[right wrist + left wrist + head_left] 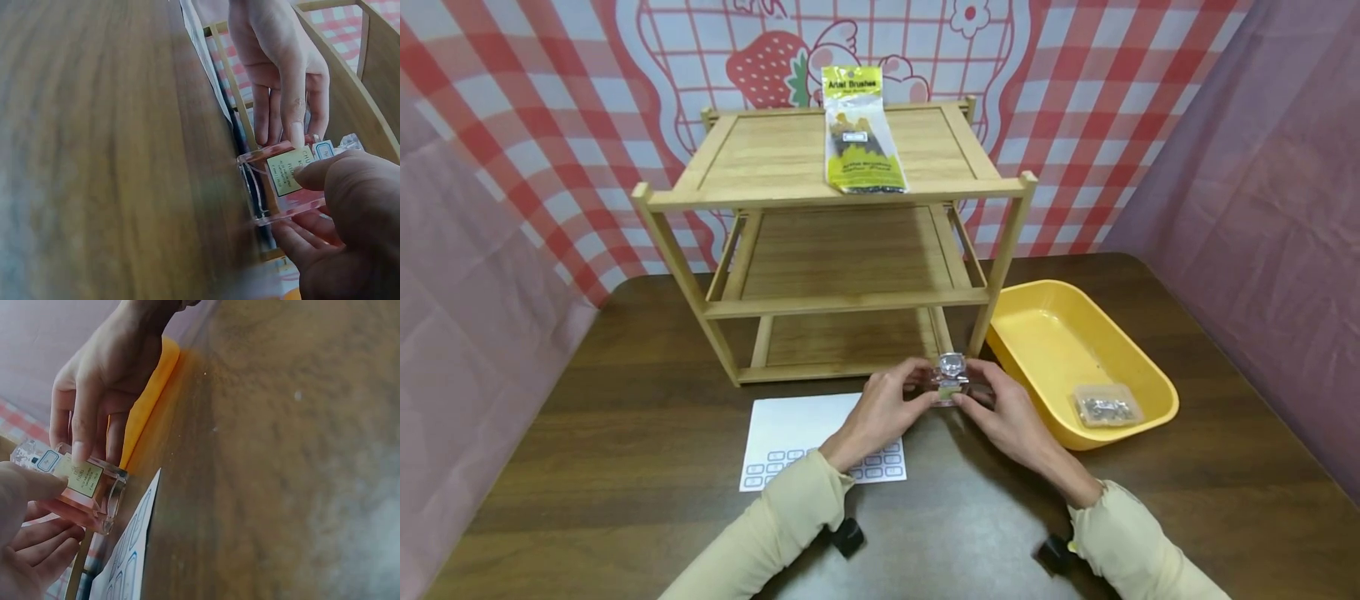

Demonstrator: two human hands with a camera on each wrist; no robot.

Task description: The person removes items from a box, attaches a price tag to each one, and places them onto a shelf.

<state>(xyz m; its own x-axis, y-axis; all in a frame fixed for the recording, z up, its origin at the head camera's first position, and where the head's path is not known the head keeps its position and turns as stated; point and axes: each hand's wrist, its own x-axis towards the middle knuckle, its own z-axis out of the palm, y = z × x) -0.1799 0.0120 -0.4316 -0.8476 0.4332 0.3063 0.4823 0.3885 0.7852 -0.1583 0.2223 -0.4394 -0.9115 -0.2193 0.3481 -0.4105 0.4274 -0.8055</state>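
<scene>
A small clear perfume bottle with pinkish liquid, a yellow-green label and a faceted clear cap sits between both hands just above the dark wooden table, in front of the bamboo shelf. My left hand pinches its left side, thumb on the label. My right hand pinches the right side, thumb beside the label. In the left wrist view the bottle lies tilted; in the right wrist view the bottle shows a small blue-edged sticker near its neck.
A three-tier bamboo shelf stands behind the hands, a yellow pack of artist brushes on its top tier. A yellow tray at the right holds a small bag of metal bits. A white sticker sheet lies under my left forearm.
</scene>
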